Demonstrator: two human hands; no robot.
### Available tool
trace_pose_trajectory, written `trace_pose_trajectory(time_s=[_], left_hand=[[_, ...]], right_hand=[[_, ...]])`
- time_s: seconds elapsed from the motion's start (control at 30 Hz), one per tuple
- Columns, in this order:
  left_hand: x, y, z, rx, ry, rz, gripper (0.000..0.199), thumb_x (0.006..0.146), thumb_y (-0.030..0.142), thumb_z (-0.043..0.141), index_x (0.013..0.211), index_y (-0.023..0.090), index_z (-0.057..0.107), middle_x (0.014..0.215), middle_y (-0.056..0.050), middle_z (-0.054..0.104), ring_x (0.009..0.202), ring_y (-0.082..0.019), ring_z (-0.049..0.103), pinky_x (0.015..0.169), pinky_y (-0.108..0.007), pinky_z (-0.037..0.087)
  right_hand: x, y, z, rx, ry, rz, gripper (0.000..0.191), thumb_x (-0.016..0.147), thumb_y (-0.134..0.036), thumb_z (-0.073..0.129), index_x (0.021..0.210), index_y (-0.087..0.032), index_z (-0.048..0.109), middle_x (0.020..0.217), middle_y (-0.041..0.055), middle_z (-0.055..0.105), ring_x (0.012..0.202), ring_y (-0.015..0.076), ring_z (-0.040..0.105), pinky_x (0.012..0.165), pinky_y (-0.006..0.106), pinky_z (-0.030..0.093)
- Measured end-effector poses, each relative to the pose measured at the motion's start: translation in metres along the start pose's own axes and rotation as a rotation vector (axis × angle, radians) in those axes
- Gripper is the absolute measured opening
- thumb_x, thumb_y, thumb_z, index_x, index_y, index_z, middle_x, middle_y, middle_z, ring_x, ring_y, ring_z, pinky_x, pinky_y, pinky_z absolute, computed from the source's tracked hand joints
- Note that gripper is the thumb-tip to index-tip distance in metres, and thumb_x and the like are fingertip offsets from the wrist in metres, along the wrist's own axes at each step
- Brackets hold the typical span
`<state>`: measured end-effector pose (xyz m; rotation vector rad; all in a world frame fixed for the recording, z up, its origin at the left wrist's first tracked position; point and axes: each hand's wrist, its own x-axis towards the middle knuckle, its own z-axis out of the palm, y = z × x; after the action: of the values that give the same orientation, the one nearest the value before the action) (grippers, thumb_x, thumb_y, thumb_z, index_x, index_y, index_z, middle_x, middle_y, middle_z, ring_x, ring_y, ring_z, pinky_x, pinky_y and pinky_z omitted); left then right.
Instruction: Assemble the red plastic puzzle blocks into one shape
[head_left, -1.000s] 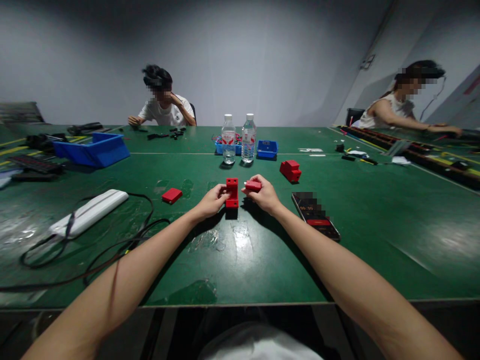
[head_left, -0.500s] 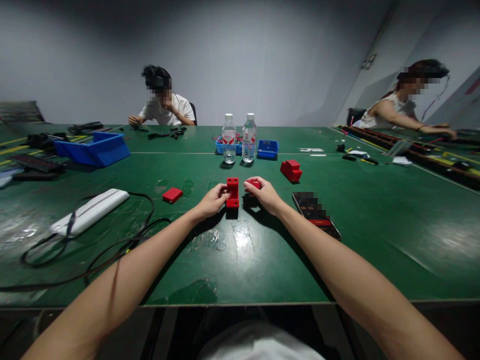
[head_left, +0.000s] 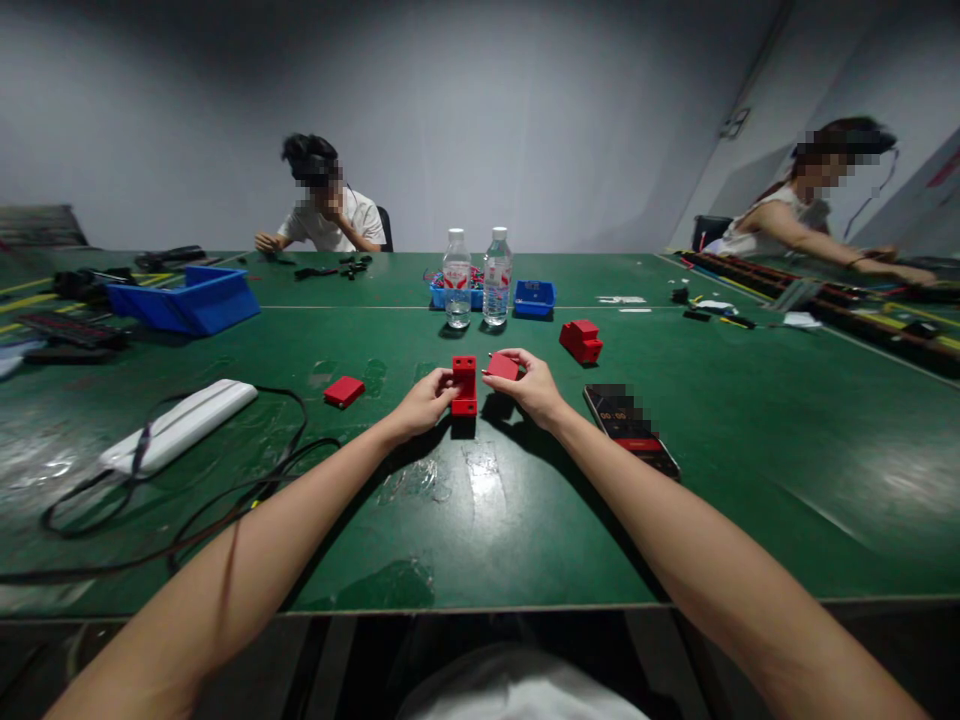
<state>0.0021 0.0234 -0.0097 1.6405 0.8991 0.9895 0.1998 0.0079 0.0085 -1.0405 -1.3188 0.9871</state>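
Observation:
My left hand [head_left: 429,400] is closed on the side of a red U-shaped block [head_left: 465,388] with holes in its ends, held over the middle of the table. Just right of it, my right hand [head_left: 534,388] pinches a flat red square piece [head_left: 502,367] between thumb and fingers. A small gap separates the two red parts. Another flat red piece [head_left: 344,391] lies to the left of my left hand. Beyond my right hand sits a stepped red block [head_left: 581,341].
A phone [head_left: 631,430] lies by my right forearm. On the left are a white power strip [head_left: 180,425] with black cables and a blue bin [head_left: 187,298]. Two water bottles [head_left: 457,280] stand before small blue trays [head_left: 534,299]. Two people [head_left: 334,215] sit at the far side.
My right hand has tilted the flat red piece up, so its broad face shows. The left hand and U-shaped block stay nearly still. The person at right has stretched an arm further right.

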Motion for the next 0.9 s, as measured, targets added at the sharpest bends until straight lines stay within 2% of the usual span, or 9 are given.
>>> trace_pose_trajectory(time_s=[0.17, 0.33, 0.5, 0.57, 0.7, 0.9], left_hand=[[0.000, -0.001, -0.001, 0.000, -0.002, -0.001, 0.037, 0.075, 0.034, 0.065, 0.105, 0.014, 0.055, 0.107, -0.009, 0.066, 0.100, -0.022, 0.062, 0.093, -0.041, 0.045], [0.001, -0.003, -0.001, 0.000, 0.003, -0.002, 0.038, 0.074, 0.035, 0.066, 0.105, 0.014, 0.055, 0.104, -0.009, 0.066, 0.099, -0.022, 0.062, 0.092, -0.041, 0.045], [0.001, -0.002, -0.001, -0.012, -0.001, -0.001, 0.038, 0.074, 0.035, 0.066, 0.105, 0.014, 0.054, 0.105, -0.009, 0.066, 0.099, -0.022, 0.062, 0.092, -0.040, 0.046], [0.000, -0.001, -0.001, -0.009, 0.001, 0.000, 0.038, 0.074, 0.034, 0.066, 0.104, 0.014, 0.054, 0.104, -0.009, 0.066, 0.099, -0.022, 0.062, 0.092, -0.040, 0.046], [0.000, 0.000, 0.000, 0.006, 0.007, -0.010, 0.036, 0.075, 0.033, 0.064, 0.104, 0.014, 0.054, 0.103, -0.009, 0.067, 0.098, -0.022, 0.063, 0.093, -0.041, 0.045], [0.000, -0.001, 0.000, 0.019, 0.007, -0.001, 0.035, 0.076, 0.032, 0.064, 0.103, 0.014, 0.054, 0.103, -0.009, 0.066, 0.098, -0.022, 0.062, 0.093, -0.040, 0.045]], right_hand=[[-0.001, 0.001, 0.002, 0.057, -0.041, -0.006, 0.055, 0.051, -0.035, 0.082, 0.099, -0.020, 0.058, 0.088, 0.0019, 0.061, 0.066, 0.0141, 0.058, 0.056, 0.027, 0.051], [-0.003, -0.001, 0.002, 0.040, -0.070, -0.003, 0.053, 0.052, -0.034, 0.081, 0.098, -0.020, 0.060, 0.086, 0.0007, 0.061, 0.069, 0.0133, 0.058, 0.061, 0.026, 0.052], [-0.003, -0.002, 0.003, 0.065, -0.060, 0.052, 0.043, 0.065, -0.043, 0.072, 0.098, -0.019, 0.059, 0.081, 0.0013, 0.063, 0.062, 0.0126, 0.058, 0.060, 0.029, 0.052], [-0.002, 0.000, 0.003, 0.051, -0.032, 0.047, 0.045, 0.064, -0.042, 0.072, 0.100, -0.019, 0.056, 0.082, 0.0015, 0.063, 0.063, 0.0132, 0.059, 0.061, 0.029, 0.053], [0.002, 0.006, -0.001, -0.078, 0.067, -0.048, 0.050, 0.061, -0.035, 0.074, 0.104, -0.019, 0.053, 0.084, 0.0025, 0.064, 0.072, 0.0165, 0.061, 0.068, 0.031, 0.052], [0.003, 0.007, -0.004, -0.330, 0.106, -0.218, 0.027, 0.071, -0.032, 0.064, 0.094, -0.018, 0.062, 0.085, 0.0050, 0.067, 0.073, 0.0187, 0.060, 0.072, 0.034, 0.048]])
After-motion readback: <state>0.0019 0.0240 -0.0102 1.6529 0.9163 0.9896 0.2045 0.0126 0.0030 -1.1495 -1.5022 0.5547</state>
